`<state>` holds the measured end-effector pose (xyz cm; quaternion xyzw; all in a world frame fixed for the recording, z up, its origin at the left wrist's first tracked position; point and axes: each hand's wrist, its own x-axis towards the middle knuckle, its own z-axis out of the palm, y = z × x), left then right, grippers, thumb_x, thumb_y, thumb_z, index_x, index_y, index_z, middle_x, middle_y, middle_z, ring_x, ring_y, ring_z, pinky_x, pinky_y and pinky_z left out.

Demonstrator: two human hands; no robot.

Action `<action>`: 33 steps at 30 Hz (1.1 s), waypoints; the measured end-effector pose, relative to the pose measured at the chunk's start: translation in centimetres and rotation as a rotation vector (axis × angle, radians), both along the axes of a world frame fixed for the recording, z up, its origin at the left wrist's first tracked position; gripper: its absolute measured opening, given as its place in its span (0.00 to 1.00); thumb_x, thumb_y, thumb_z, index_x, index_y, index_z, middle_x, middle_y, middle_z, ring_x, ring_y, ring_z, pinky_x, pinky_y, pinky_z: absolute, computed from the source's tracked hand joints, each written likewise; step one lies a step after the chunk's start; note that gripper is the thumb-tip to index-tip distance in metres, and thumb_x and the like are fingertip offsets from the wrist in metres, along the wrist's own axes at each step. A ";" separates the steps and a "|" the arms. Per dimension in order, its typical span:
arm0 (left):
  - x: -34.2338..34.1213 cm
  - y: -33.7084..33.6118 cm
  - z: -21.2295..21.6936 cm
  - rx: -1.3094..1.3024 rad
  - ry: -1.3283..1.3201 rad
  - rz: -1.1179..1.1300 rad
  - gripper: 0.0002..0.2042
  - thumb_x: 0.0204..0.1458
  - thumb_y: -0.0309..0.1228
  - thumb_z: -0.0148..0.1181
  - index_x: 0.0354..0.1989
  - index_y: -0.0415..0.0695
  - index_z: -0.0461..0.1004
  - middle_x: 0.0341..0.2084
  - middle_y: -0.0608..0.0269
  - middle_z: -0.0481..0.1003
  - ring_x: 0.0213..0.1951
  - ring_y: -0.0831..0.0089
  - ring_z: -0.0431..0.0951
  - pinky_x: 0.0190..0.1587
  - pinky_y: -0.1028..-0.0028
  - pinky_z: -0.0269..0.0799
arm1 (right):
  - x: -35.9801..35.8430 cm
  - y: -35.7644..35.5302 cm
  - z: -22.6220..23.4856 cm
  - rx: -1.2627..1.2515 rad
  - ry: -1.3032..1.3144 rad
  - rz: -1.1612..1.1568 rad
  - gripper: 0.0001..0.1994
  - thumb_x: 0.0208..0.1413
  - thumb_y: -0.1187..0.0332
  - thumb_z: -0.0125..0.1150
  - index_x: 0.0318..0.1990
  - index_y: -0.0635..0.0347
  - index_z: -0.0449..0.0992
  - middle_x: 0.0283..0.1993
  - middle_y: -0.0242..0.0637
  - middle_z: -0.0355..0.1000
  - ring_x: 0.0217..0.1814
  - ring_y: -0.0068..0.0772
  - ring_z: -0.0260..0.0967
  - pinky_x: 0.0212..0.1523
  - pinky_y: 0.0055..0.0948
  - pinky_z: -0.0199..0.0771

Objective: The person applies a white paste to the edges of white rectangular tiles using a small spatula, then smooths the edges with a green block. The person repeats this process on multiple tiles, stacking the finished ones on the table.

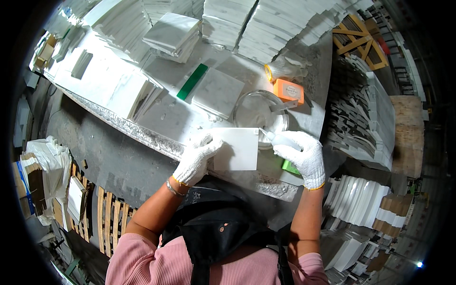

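My left hand, in a white knit glove, grips the left edge of a square white tile and holds it up over the bench's front edge. My right hand, gloved the same way, is closed around the pale handle of a small tool, perhaps a scraper. The tool's tip meets or nearly meets the tile's upper right corner. Just beyond sits a round clear bowl of white paste, with a flat metal blade across its right rim. A bright green block lies partly under my right hand.
A stack of marble tiles and a dark green strip lie beyond the tile. An orange box and a spare glove are behind the bowl. Tall tile stacks line the bench's back. Wooden pallets stand at lower left.
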<state>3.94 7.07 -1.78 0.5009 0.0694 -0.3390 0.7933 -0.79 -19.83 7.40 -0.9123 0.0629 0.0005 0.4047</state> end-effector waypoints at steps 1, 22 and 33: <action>0.0 0.0 -0.1 -0.022 0.002 0.003 0.15 0.60 0.29 0.55 0.53 0.36 0.73 0.38 0.59 0.78 0.40 0.72 0.78 0.44 0.73 0.74 | 0.0 0.0 0.0 -0.003 -0.001 0.002 0.18 0.43 0.64 0.76 0.40 0.64 0.83 0.38 0.46 0.80 0.38 0.41 0.80 0.41 0.34 0.77; 0.0 -0.1 0.5 -0.127 0.044 0.025 0.16 0.61 0.28 0.55 0.55 0.36 0.72 0.41 0.62 0.77 0.43 0.74 0.77 0.47 0.75 0.73 | -0.8 -1.1 0.1 0.381 0.109 -0.232 0.17 0.49 0.72 0.72 0.46 0.68 0.80 0.39 0.38 0.79 0.39 0.26 0.77 0.41 0.26 0.77; 0.1 -0.4 0.4 -0.115 0.050 0.043 0.14 0.60 0.27 0.55 0.53 0.37 0.73 0.43 0.63 0.78 0.44 0.75 0.76 0.48 0.75 0.73 | -0.5 -9.6 -7.4 0.366 -0.189 -0.480 0.15 0.55 0.75 0.67 0.51 0.64 0.75 0.44 0.32 0.77 0.44 0.21 0.73 0.49 0.24 0.74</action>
